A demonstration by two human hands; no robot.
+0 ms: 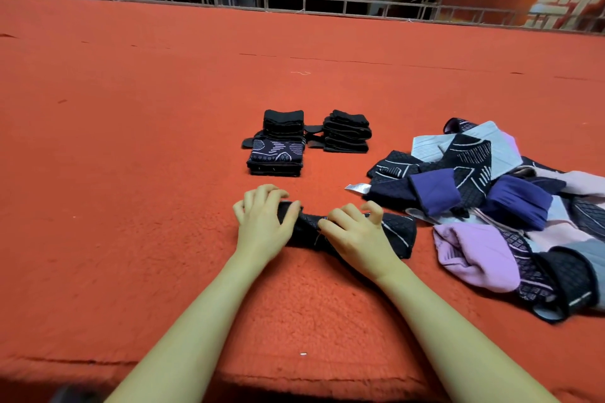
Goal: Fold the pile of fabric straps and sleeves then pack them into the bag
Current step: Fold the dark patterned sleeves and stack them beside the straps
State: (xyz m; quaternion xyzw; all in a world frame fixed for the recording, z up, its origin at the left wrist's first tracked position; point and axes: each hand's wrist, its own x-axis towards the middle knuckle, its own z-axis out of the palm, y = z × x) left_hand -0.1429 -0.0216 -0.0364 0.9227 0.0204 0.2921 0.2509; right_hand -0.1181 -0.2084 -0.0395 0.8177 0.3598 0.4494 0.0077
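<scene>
Both forearms reach out over the red carpet [131, 141], hands working one dark patterned sleeve [397, 232].

Left hand [262, 222] curls its fingers over the sleeve's left end, while the right hand [355, 234] pinches the middle with bent fingers, so each grip is closed on the cloth; the sleeve lies flat on the carpet just in front of the person. Beyond it stand two stacks of folded pieces [278, 144], and the unsorted pile [491, 193] of purple, pink, grey and black items lies to the right. No bag is in view. Folding is the step in hand, likely mid-fold; next the sleeve probably needs doubling over, then placing on a stack. Much of the pile remains.
</scene>
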